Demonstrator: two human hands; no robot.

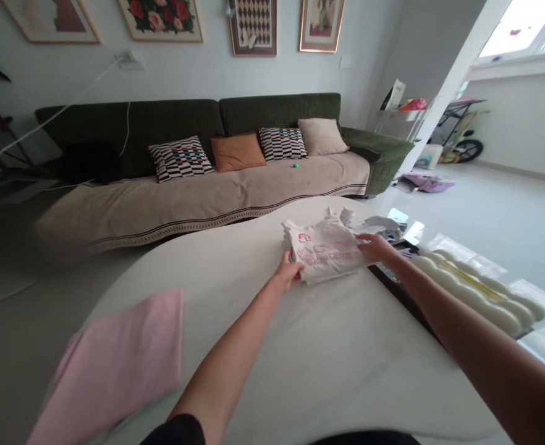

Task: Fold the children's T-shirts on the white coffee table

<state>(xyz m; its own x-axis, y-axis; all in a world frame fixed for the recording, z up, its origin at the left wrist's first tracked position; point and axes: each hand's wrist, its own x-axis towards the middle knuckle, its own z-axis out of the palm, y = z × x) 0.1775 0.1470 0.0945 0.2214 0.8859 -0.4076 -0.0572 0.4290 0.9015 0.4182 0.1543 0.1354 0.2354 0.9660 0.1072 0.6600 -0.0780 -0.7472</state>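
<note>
A folded white T-shirt with a pink print and a small colourful motif lies at the far side of the white table. My left hand grips its near left edge, with the thumb on top and the fingers partly hidden beneath. On the right edge my right hand is closed on the cloth, its fingertips partly out of sight. Whether the shirt is raised off the tabletop, I cannot tell. A folded pink cloth lies apart from both hands at the table's near left.
Right of the shirt, a dark-edged tray and a puffy cream cushion-like item lie beneath my right forearm. Small items and plastic packaging sit behind. A green sofa with several pillows stands beyond the table.
</note>
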